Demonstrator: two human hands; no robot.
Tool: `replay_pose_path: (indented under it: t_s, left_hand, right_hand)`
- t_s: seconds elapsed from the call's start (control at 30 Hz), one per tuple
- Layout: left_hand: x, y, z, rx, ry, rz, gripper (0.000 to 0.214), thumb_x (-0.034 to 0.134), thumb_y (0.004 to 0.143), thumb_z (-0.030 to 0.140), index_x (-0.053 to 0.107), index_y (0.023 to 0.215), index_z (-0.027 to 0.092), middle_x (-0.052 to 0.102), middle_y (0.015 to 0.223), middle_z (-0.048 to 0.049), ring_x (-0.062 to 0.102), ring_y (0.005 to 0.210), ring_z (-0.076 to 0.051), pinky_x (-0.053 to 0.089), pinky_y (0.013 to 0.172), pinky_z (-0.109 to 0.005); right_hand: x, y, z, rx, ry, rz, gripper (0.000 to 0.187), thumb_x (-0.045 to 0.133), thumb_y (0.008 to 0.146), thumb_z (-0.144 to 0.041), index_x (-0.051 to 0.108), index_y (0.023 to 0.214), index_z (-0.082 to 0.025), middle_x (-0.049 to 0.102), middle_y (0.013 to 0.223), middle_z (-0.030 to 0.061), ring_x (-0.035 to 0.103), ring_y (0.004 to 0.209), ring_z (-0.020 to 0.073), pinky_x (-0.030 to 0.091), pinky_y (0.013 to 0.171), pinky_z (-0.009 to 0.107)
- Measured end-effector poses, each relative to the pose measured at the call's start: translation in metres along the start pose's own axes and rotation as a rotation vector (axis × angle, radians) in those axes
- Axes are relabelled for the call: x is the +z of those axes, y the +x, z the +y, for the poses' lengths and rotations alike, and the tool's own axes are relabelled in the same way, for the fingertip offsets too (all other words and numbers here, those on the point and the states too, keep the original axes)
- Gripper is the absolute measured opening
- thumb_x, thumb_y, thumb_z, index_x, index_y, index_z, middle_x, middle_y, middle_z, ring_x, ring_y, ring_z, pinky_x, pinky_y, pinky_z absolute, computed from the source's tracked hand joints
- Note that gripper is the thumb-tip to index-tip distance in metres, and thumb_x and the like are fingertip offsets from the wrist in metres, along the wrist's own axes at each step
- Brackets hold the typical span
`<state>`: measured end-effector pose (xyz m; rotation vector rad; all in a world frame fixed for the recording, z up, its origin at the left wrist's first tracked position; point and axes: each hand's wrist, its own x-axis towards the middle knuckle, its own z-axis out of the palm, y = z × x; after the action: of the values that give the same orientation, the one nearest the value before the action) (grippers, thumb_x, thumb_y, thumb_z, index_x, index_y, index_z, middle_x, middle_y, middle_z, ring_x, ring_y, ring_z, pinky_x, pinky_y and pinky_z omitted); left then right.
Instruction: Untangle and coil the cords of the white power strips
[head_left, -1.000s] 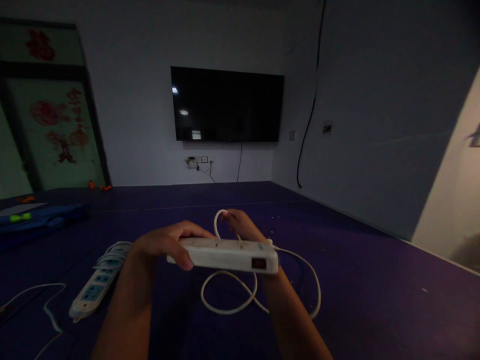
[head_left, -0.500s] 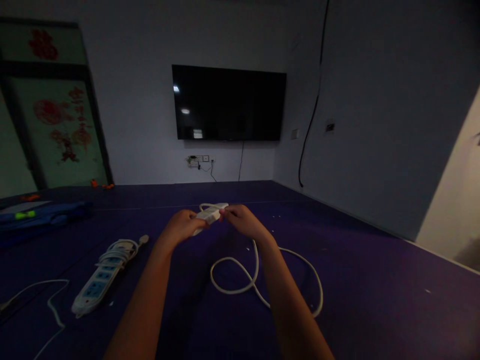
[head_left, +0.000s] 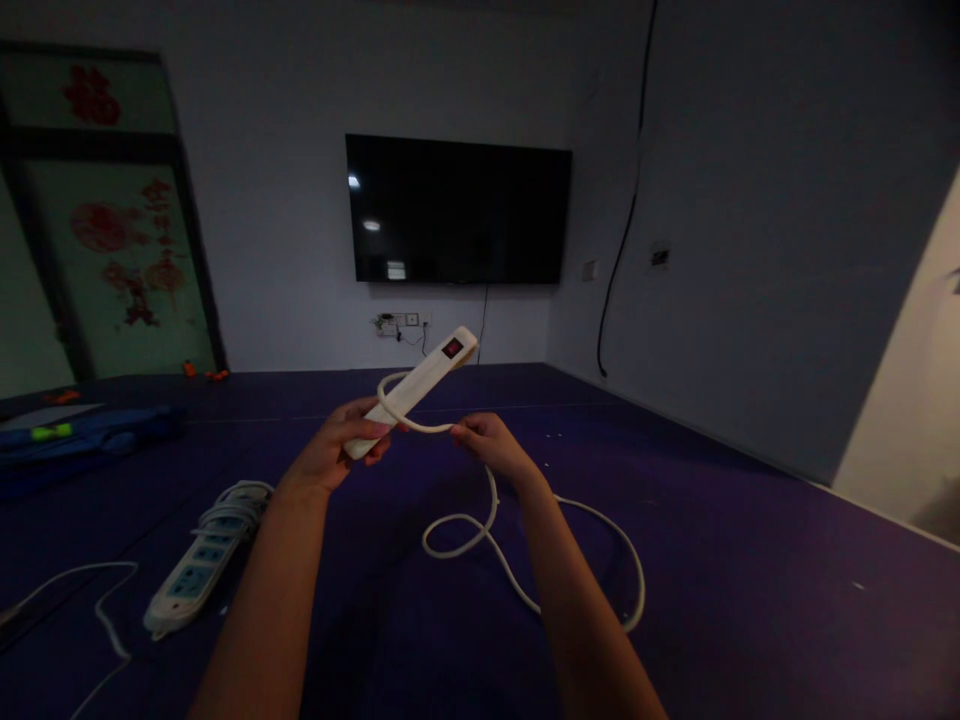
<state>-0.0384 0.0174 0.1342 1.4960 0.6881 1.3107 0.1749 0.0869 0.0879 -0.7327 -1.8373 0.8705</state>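
Note:
A white power strip (head_left: 424, 383) with a red switch at its upper end is tilted up to the right in the air. My left hand (head_left: 337, 445) is closed around its lower end. Its white cord (head_left: 431, 429) loops round the strip's body, and my right hand (head_left: 487, 440) pinches the cord just right of the strip. From there the cord hangs down and lies in loose loops on the purple surface. Left of my left forearm rests a second power strip (head_left: 196, 580) with blue sockets, its own cord bundled round its far end.
A thin white cable (head_left: 109, 620) lies at the lower left. Blue cloth (head_left: 112, 430) with a yellow-green item is at the far left, near small orange objects (head_left: 202, 372). Ahead, a television (head_left: 457, 210) hangs above wall sockets (head_left: 405, 320); a black cable (head_left: 622, 250) hangs at the right.
The power strip has turned in my left hand, its switch end now raised and facing me. My right hand has drawn the cord across the strip and a little to the right.

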Motion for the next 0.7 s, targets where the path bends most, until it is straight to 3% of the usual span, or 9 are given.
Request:
replay_pose_path:
  t_s: [0.1,0.2,0.3,0.4,0.5,0.7]
  left_hand:
    - [-0.001,-0.003,-0.001,0.007,-0.004,-0.223,0.04,0.063,0.048,0.02,0.067,0.086,0.011,0.058,0.057,-0.0031,0.046,0.048,-0.01,0.031,0.041,-0.02]
    - [-0.006,-0.008,-0.002,-0.043,0.066,-0.342,0.051,0.065,0.044,0.014,0.067,0.094,0.014,0.065,0.074,-0.0053,0.056,0.067,-0.017,0.042,0.058,-0.025]
    - [-0.013,-0.014,-0.001,-0.159,0.153,-0.394,0.051,0.065,0.044,0.013,0.068,0.095,0.018,0.068,0.087,-0.0059,0.059,0.08,-0.021,0.044,0.069,-0.029]
    - [-0.019,-0.02,0.003,-0.254,0.276,-0.348,0.05,0.068,0.042,0.012,0.07,0.091,0.024,0.069,0.089,-0.0028,0.059,0.078,-0.02,0.044,0.064,-0.027]
    - [-0.017,-0.024,0.009,-0.314,0.395,-0.311,0.053,0.07,0.041,0.009,0.07,0.09,0.028,0.069,0.087,-0.0006,0.059,0.074,-0.018,0.043,0.058,-0.024]
    - [0.0,-0.027,0.022,-0.4,0.536,-0.506,0.052,0.073,0.043,0.016,0.071,0.094,0.027,0.069,0.081,-0.001,0.057,0.067,-0.017,0.042,0.054,-0.024]
  right_hand:
    - [-0.003,-0.004,0.002,-0.01,0.041,0.007,0.043,0.066,0.059,-0.056,0.05,0.052,-0.017,0.035,0.043,-0.0075,0.028,0.041,0.0054,0.019,0.041,0.021]
    - [-0.01,-0.01,0.002,-0.063,0.081,0.056,0.034,0.076,0.049,-0.044,0.054,0.056,-0.018,0.048,0.051,-0.0045,0.042,0.05,0.0086,0.031,0.045,0.021]
    - [-0.018,-0.013,0.002,-0.002,0.05,-0.033,0.024,0.074,0.051,-0.033,0.055,0.053,-0.018,0.053,0.053,-0.0028,0.046,0.052,0.0094,0.033,0.046,0.021]
    - [-0.021,-0.013,0.002,0.111,-0.06,-0.128,0.024,0.071,0.054,-0.029,0.053,0.048,-0.016,0.047,0.045,-0.0051,0.04,0.044,0.0064,0.028,0.042,0.019]
    - [-0.018,-0.013,0.0,0.097,-0.144,-0.14,0.024,0.073,0.054,-0.03,0.055,0.051,-0.014,0.047,0.046,-0.006,0.039,0.044,0.0053,0.027,0.043,0.019]
    - [-0.013,-0.012,-0.009,0.022,-0.149,-0.146,0.024,0.076,0.053,-0.031,0.061,0.061,-0.015,0.057,0.054,-0.0026,0.048,0.049,0.008,0.035,0.048,0.021]
